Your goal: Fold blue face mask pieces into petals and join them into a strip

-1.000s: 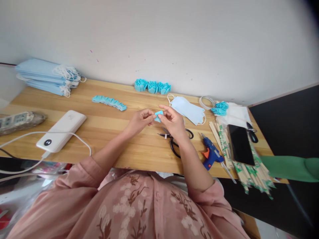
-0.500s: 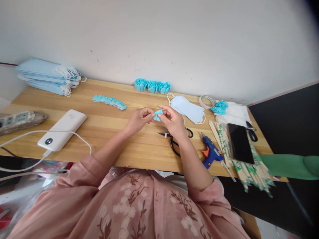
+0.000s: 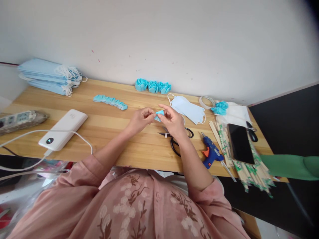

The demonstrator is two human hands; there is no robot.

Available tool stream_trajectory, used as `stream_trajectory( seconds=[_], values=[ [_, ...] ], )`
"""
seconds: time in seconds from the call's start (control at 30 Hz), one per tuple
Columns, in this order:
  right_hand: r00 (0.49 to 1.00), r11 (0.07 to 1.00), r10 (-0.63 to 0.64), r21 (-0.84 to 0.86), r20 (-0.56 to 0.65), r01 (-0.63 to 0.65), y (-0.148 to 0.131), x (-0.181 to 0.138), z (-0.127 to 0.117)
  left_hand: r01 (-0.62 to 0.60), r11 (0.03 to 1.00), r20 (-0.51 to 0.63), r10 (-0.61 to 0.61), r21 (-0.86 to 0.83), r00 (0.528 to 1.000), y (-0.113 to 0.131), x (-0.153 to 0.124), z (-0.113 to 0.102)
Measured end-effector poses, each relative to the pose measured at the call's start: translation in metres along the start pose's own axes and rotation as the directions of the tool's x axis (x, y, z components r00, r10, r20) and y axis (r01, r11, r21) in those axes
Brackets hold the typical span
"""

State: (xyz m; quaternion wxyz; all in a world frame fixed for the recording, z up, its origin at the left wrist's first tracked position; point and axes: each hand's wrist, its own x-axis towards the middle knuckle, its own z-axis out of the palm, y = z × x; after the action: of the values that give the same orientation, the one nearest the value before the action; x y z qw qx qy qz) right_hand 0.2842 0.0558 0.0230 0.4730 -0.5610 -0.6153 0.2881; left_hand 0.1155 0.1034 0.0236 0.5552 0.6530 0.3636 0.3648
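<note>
Over the middle of the wooden table (image 3: 104, 126), my left hand (image 3: 140, 119) and my right hand (image 3: 173, 122) both pinch a small folded piece of blue mask fabric (image 3: 159, 115) between their fingertips. Black scissors (image 3: 175, 138) lie on the table just under my right wrist. A folded blue strip (image 3: 110, 102) lies to the far left of my hands. Three blue fabric rosettes (image 3: 153, 86) stand in a row against the wall behind them.
A stack of blue face masks (image 3: 48, 75) sits at the back left; loose masks (image 3: 188, 109) lie right of my hands. A white power bank (image 3: 63, 129) with cable, a power strip (image 3: 20, 120), a blue glue gun (image 3: 211, 153), a phone (image 3: 239, 143) on bamboo sticks (image 3: 249, 169).
My fingers have shifted slightly on the blue piece. Nothing else has visibly moved.
</note>
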Motion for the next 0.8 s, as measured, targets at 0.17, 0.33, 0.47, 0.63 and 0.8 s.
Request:
stream_trajectory(
  seconds=[0.17,0.33,0.47,0.63,0.8],
  values=[
    [0.999,0.999,-0.034,0.021,-0.032,0.034,0.0028,0.0004,-0.0008,0.069,0.998,0.132,-0.069,0.003,0.989,0.0041,-0.0015,-0.0014],
    [0.998,0.999,-0.036,0.01,-0.045,0.037,0.0018,0.0001,0.0004,0.107,0.994,0.157,-0.104,-0.011,0.982,0.0027,-0.0031,0.0008],
    [0.997,0.999,-0.036,-0.009,-0.062,0.036,-0.0009,-0.0004,0.0021,0.107,0.994,0.141,-0.101,-0.034,0.985,0.0014,-0.0033,0.0034],
    [0.998,1.0,-0.03,-0.005,-0.062,0.029,-0.0024,-0.0007,0.0005,0.144,0.988,0.137,-0.134,-0.061,0.981,0.0018,-0.0024,0.004],
    [0.998,0.999,0.003,0.044,-0.065,0.0,-0.0016,-0.0008,-0.0046,0.166,0.981,0.101,-0.155,-0.104,0.983,0.0015,-0.0021,0.0026]
  ],
)
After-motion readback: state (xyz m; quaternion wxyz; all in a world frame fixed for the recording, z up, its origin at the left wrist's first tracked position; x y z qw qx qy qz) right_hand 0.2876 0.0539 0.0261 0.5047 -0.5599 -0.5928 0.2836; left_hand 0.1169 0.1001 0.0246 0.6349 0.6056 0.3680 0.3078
